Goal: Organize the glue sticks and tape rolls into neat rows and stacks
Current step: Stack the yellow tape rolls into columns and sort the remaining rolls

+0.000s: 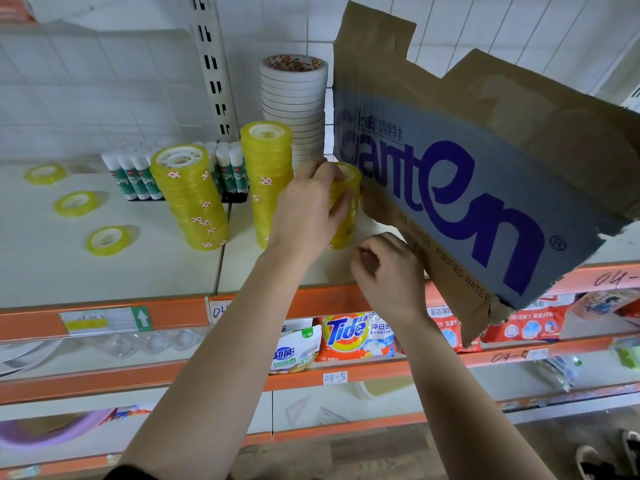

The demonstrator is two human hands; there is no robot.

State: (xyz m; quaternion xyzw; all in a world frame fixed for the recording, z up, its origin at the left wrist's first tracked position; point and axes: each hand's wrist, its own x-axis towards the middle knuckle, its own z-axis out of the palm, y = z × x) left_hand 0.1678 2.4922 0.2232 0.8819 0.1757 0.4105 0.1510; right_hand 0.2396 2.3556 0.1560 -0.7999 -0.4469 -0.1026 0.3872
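The job looks roughly half done, by my reading. On the shelf (104, 271) the biggest thing is one torn cardboard box (485, 168), tilted at the right and overhanging the front edge; it probably wants moving out of the way. Next comes one tall white stack (294, 109) of tape at the back, upright and tidy. In front of it stand three yellow tape columns: the left stack (190, 202) leans noticeably and likely needs straightening, the middle stack (268, 181) stands fairly straight, and the right stack (344, 230) sits just beside the box. The left hand (308, 206) is wrapped around that right stack, fingers and thumb curled on its side, apparently steadying or squaring it. The right hand (388, 271) hovers lower, near the box's bottom edge, fingers curled in; whether it pinches anything I cannot tell. Behind the left and middle stacks the glue sticks (135, 178) stand upright in a tight block, already in rows; three show plainly at the front left, the rest are partly hidden, so no full count. Smallest and least sorted are three loose rolls (108, 240), lying flat and well apart at the left, not yet stacked.
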